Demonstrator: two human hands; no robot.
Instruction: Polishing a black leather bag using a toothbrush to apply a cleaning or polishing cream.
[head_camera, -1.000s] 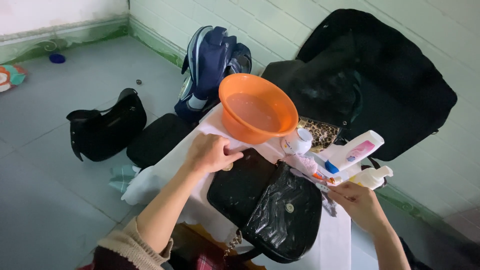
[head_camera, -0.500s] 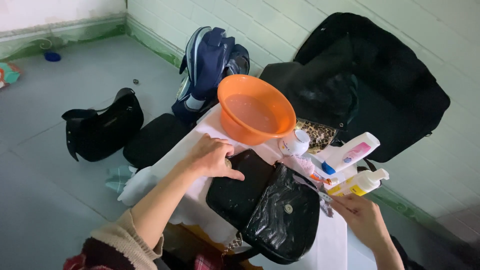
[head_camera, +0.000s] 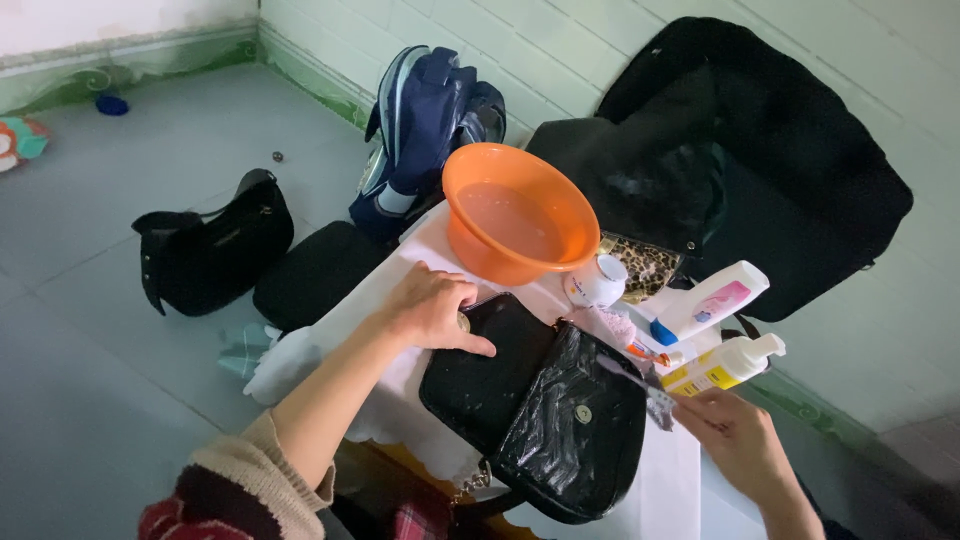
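At frame centre a glossy black handbag (head_camera: 535, 400) lies open on the white-covered worktop (head_camera: 360, 315). The left hand (head_camera: 432, 308) presses loosely curled fingers on the bag's upper left edge, gripping nothing. The right hand (head_camera: 738, 436), lower right, pinches a small thin item beside the yellow pump bottle (head_camera: 722, 366). An orange basin (head_camera: 518, 213) stands above

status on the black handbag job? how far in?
Early. Done: the black handbag lies flap-open on the white cloth, with the orange basin of water and pump bottle beside it. In hand: left hand presses its edge; right hand holds a small thin item. Left: no suds or wiping visible.
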